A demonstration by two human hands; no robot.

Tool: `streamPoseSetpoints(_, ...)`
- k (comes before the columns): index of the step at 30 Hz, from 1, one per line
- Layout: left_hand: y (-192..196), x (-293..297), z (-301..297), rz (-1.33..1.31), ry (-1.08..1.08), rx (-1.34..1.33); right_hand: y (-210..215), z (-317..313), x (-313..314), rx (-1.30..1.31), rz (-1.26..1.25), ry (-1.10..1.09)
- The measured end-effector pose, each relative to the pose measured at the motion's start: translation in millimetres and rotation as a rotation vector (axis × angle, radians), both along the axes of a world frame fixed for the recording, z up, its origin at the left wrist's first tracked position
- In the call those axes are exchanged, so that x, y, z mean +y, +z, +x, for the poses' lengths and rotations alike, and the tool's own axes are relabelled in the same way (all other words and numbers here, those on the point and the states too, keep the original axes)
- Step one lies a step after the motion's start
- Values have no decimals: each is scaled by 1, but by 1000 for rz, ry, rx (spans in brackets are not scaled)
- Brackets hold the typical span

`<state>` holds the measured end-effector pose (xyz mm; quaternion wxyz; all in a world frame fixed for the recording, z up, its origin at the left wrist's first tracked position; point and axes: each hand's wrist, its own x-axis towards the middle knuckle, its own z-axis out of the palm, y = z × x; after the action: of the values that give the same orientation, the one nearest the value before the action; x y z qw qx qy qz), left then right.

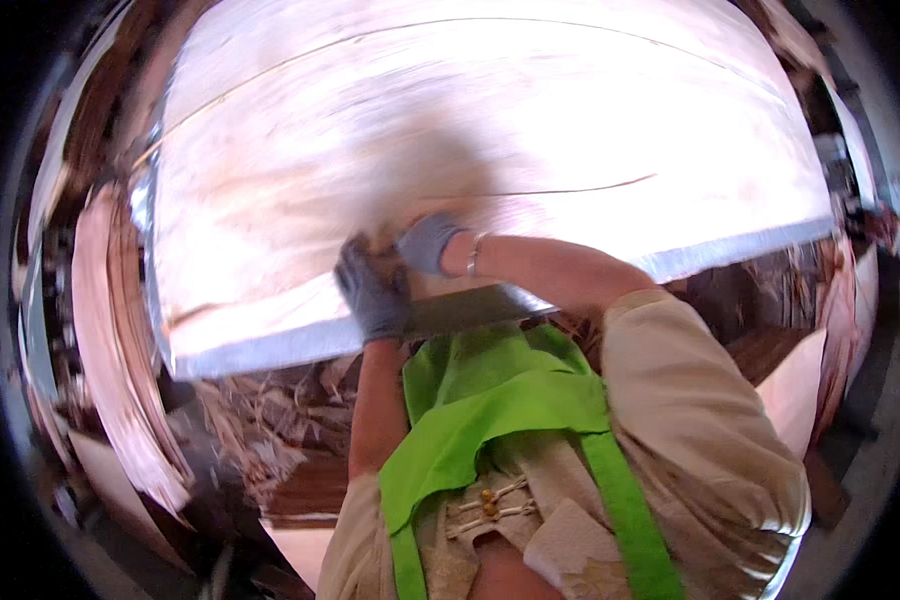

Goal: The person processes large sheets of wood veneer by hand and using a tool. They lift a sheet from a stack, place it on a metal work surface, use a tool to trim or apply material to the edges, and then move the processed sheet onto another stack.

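Observation:
A large pale sheet that looks like wood veneer (610, 120) covers a worktable with a metal front edge (260, 352). Both hands wear grey gloves and are close together over the sheet's near edge, left of the middle. My left hand (373, 292) rests at the front edge, its fingers pointing away from me and partly blurred. My right hand (428, 243) reaches across beside it, its fingers curled inward. A small brownish patch shows between the hands, too smeared to name. A dark slit (580, 190) runs across the sheet beyond my right hand.
Stacked veneer sheets (115, 330) stand upright left of the table. Torn scraps (270, 425) lie below its front edge. More sheets (800, 385) lean at the right. A long thin line crosses the far part of the tabletop sheet.

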<state>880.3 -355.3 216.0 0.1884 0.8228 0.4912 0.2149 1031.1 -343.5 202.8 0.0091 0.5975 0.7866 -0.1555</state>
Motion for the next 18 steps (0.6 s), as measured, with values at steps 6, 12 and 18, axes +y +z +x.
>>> streamPoseSetpoints(6, -22, -2, -3, 179, -27, 489, 21, 37, -17, -20, -27, -26)
streamPoseSetpoints(12, -24, -1, 0, 209, -74, 498, 10, 145, -61, -29, 108, -78)
streamPoseSetpoints(18, -28, -1, -4, 142, -48, 463, 77, 202, -85, 41, 16, -259)
